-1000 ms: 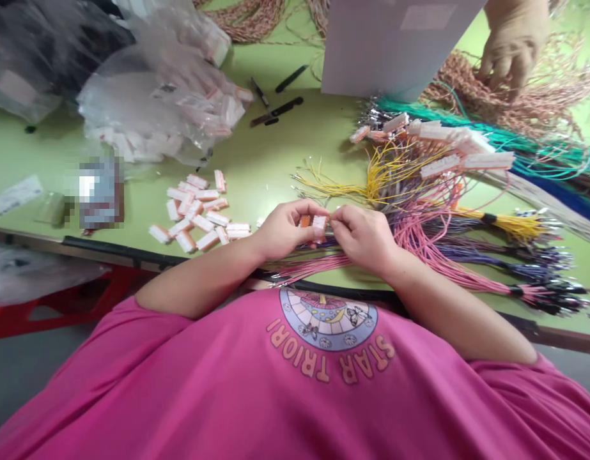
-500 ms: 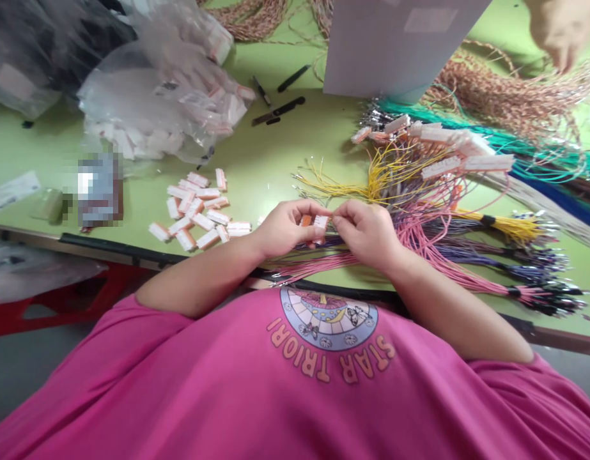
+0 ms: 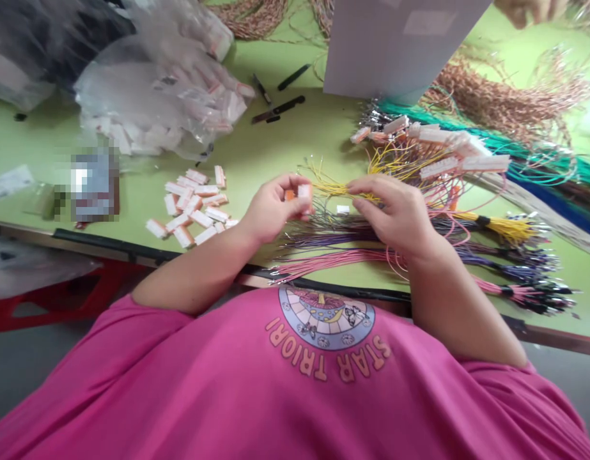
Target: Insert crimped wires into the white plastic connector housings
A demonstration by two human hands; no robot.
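Observation:
My left hand (image 3: pixel 270 209) is closed around a small white-and-orange connector housing (image 3: pixel 304 191), its end showing between thumb and fingers. My right hand (image 3: pixel 397 207) hovers over the yellow wires (image 3: pixel 330 186), thumb and fingers apart. Whether its fingertips touch those wires is hard to tell. A little white piece (image 3: pixel 342 209) lies between the hands. Below them, purple wires (image 3: pixel 323 239) and pink wires (image 3: pixel 342 257) run across the table with their metal ends to the left. Loose connector housings (image 3: pixel 192 203) lie scattered left of my left hand.
Plastic bags of connectors (image 3: pixel 151 96) stand at the back left. Knives (image 3: pixel 280 110) lie at the middle back, left of a grey panel (image 3: pixel 395 48). Finished-looking wired connectors (image 3: pixel 448 144) pile up at right, before brown twisted wires (image 3: pixel 510 96). Another person's hand (image 3: pixel 532 9) shows at top right.
My hands have moved apart: the left went left with the connector housing, while the right let go near it, opened and shifted right over the yellow wires. The other person's hand moved up and left.

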